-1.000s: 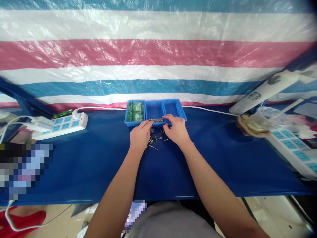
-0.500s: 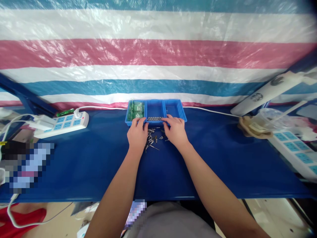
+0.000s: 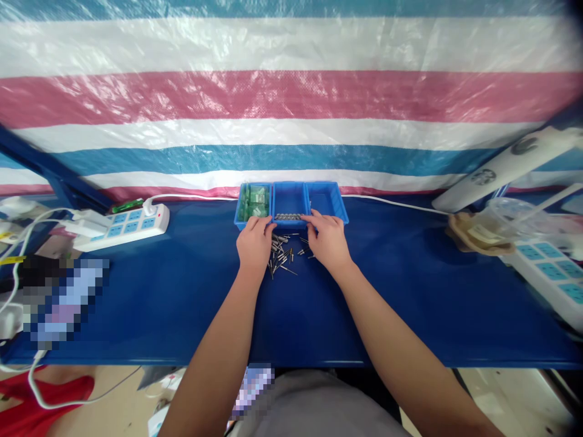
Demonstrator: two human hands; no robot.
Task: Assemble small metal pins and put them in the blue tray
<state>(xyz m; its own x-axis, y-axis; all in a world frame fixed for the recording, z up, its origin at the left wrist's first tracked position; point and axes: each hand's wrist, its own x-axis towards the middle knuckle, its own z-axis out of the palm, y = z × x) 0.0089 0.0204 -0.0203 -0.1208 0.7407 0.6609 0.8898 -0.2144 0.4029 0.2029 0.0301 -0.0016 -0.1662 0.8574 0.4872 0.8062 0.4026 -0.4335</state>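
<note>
A silvery drill bit with a spiral-looking surface lies crosswise at the front edge of the middle compartment of a blue plastic bin. My left hand has its thumb and fingers closed at the left end of the bit. At the right end, the fingers of my right hand are closed the same way. My fingers hide both tips. Between my hands, on the blue tabletop, thin metal bits lie in a loose pile. Green packets fill the left compartment. A small thin piece stands in the right one.
To the left is a white power strip with plugs and cables, and a blurred-out device. On the right are a clear plastic cup, a brown holder, another power strip and a white tube. Striped sheeting hangs behind.
The whole view has shifted slightly, so things appear a little further right. My hands stay at the two ends of the drill bit, with only small finger movement.
</note>
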